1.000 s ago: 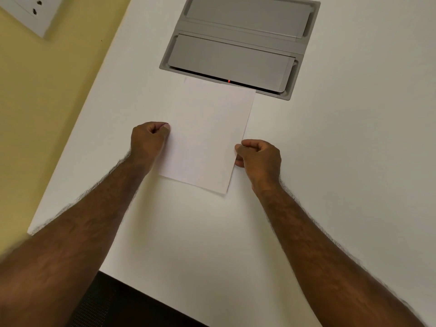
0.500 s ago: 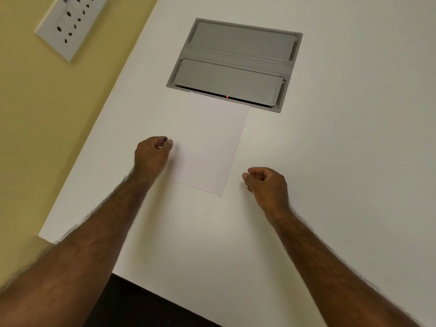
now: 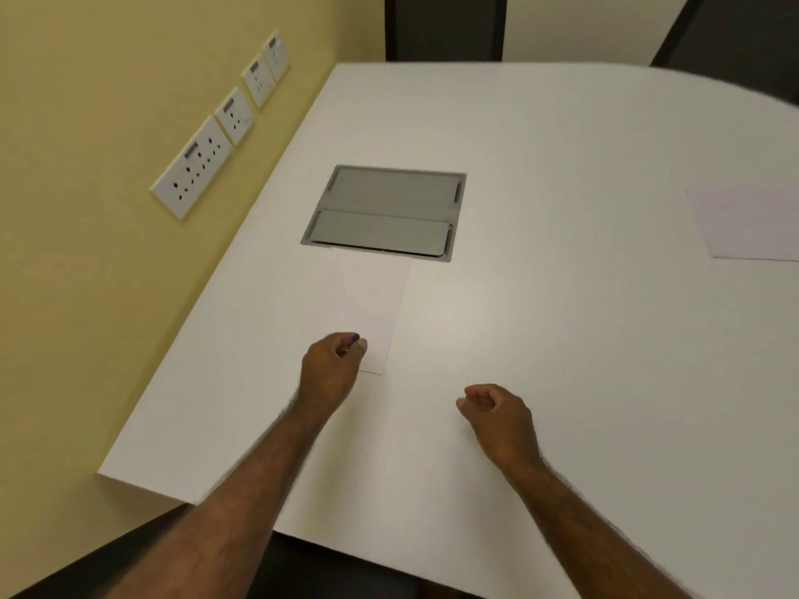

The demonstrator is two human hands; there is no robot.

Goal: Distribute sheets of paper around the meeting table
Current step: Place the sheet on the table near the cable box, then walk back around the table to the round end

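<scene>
- A moment earlier both my hands were at the long edges of a sheet of paper (image 3: pixel 367 304) lying on the white counter (image 3: pixel 562 339); by this moment my right hand (image 3: pixel 497 415) had let go and drawn back toward me, well apart from the sheet.
- My right hand hovered low over the counter with its fingers loosely curled and nothing in it.
- My left hand (image 3: pixel 330 365) stayed at the sheet's near left corner, fingers curled in; the thumb tip seemed to touch the paper, but I could not tell whether it pinched the sheet or only rested on it.
- The sheet lay flat and slightly askew, its far edge just beside the grey cable hatch (image 3: pixel 385 211) set into the counter.
- My head had lifted, so more of the room showed: the yellow wall with its row of sockets (image 3: pixel 192 166) on my left, and dark chair shapes beyond the far edge.
- That wider view also brought in a second sheet (image 3: pixel 748 222) lying flat near the right edge of the frame, well apart from the first.
- I judged this place served: the sheet was down and one hand already free, so the next step would be releasing with my left hand and moving on to another seat.
</scene>
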